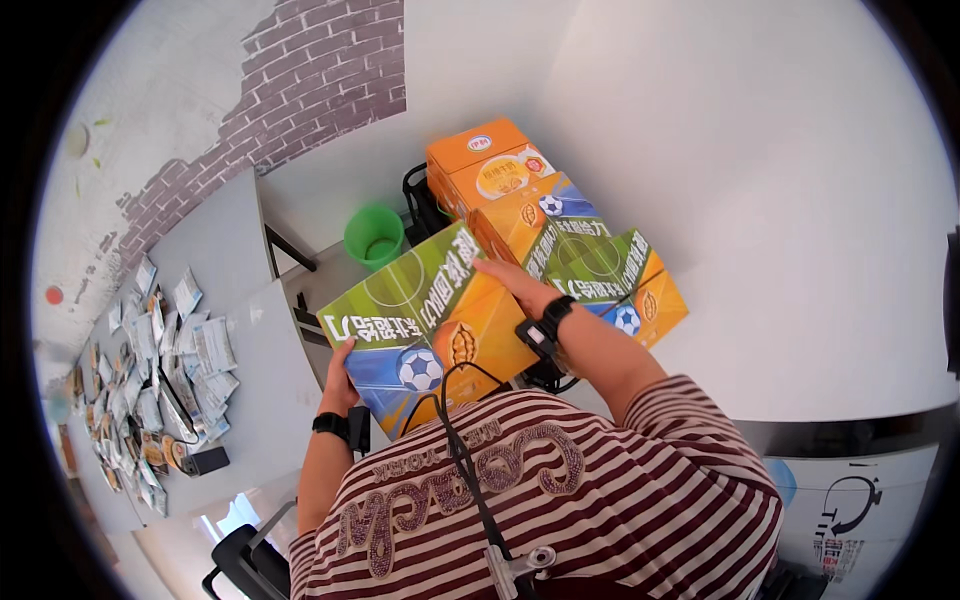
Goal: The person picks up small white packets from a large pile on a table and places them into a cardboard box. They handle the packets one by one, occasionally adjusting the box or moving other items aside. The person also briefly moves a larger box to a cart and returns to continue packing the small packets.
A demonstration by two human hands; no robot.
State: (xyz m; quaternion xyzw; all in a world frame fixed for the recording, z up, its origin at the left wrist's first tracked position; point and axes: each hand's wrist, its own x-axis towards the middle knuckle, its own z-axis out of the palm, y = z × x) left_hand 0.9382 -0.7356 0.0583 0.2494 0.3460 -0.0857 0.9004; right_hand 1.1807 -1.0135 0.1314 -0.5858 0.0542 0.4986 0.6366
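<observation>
Between both hands I hold a green, blue and orange printed carton with a soccer ball and walnut picture, close in front of my body. My left hand presses on its left side. My right hand grips its upper right edge, thumb or fingers partly hidden. Just beyond my right hand stand more cartons: one similar printed carton, another printed carton behind it, and an orange carton at the back. A black wristband is on each wrist.
A grey table on the left bears a spread of many small packets. A green bin stands on the floor beyond the held carton. A white wall rises on the right. A black chair is at the lower left.
</observation>
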